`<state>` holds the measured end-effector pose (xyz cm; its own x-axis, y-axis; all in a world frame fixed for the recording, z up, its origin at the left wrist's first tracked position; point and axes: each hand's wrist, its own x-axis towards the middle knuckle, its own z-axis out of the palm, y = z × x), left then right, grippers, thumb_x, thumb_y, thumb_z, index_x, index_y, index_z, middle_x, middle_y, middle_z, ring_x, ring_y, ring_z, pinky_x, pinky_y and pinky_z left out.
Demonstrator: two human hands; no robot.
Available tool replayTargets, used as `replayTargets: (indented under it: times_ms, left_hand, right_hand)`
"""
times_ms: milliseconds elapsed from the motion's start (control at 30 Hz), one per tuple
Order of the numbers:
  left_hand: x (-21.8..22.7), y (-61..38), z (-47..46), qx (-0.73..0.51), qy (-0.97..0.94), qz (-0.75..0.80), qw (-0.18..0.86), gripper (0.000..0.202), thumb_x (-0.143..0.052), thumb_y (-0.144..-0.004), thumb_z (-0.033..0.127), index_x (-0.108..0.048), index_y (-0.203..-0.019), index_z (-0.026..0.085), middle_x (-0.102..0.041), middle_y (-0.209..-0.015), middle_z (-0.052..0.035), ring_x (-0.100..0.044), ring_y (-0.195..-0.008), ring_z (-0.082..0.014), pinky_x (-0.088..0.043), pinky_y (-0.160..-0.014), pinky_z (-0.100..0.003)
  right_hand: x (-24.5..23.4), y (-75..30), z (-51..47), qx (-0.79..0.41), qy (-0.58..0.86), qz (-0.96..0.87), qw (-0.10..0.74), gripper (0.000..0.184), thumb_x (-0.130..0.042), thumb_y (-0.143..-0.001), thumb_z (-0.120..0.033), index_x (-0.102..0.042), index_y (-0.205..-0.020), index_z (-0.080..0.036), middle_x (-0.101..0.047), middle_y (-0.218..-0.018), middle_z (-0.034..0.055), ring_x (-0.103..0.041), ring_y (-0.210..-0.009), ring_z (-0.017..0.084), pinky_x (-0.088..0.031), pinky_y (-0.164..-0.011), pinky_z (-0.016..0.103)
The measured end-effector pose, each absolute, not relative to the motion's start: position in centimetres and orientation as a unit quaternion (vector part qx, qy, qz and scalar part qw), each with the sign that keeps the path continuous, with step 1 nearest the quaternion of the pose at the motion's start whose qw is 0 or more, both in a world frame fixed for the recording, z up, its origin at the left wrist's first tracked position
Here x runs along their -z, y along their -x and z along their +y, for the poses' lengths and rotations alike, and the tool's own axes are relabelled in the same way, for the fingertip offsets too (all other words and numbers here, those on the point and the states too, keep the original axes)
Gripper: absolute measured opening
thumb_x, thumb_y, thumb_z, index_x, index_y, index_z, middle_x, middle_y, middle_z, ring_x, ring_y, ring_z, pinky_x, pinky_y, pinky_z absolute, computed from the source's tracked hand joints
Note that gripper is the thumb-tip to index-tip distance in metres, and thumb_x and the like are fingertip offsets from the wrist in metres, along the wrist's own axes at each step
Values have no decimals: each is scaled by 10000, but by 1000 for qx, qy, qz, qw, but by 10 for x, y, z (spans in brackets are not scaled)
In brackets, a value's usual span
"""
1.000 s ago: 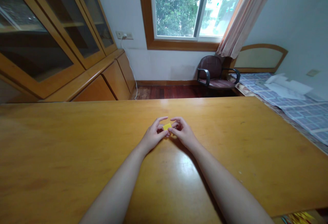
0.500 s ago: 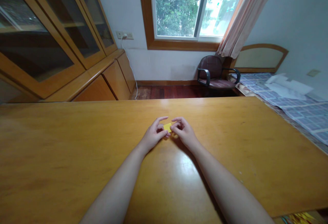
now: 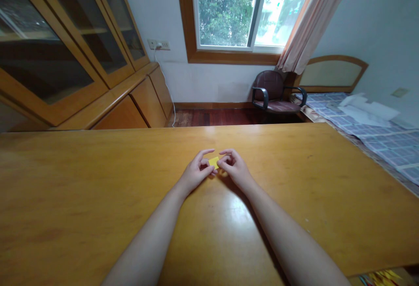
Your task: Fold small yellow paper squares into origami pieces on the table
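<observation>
Between my two hands is a small yellow piece of paper (image 3: 214, 162), roughly square and tilted. My left hand (image 3: 197, 170) grips its left and lower edge, thumb on the near side and some fingers behind it; the index finger is stretched out above. On the other side, my right hand (image 3: 235, 169) pinches the right edge between thumb and finger, its index finger curved over the top. Both hands are just above or on the wooden table (image 3: 114, 198); I cannot tell whether the paper touches the surface.
Past the table's far edge stand a maroon armchair (image 3: 273, 91) and a bed (image 3: 389, 133) with white sheets on it. A glass-fronted cabinet (image 3: 114, 76) lines the left. Colourful items (image 3: 382, 277) lie below the table's near right edge.
</observation>
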<state>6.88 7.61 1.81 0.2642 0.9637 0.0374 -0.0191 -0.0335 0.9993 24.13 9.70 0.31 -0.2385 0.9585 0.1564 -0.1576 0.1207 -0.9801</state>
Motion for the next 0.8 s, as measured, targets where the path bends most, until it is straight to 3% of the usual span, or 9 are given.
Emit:
replayTargets:
  times_ms: [500, 800]
  left_hand:
    - [-15, -70, 79, -444, -561, 427, 553, 613, -657, -784, 265, -416, -1342, 188, -587, -691, 41, -671, -723, -168, -522, -721, -297]
    - [-14, -69, 79, -433, -583, 427, 539, 613, -637, -801, 224, -394, -1361, 165, -618, -692, 26, -627, -679, -144, -511, -699, -278]
  right_hand:
    - [-2, -241, 98, -550, 359, -564, 501, 330, -695, -779, -348, -522, -1025, -211, -618, -688, -45, -568, -611, 128, -436, -615, 272]
    - [5, -240, 100, -547, 352, -596, 471, 396, -707, -750, -235, -514, -1096, -225, -606, -712, -60, -574, -628, 113, -437, -618, 256]
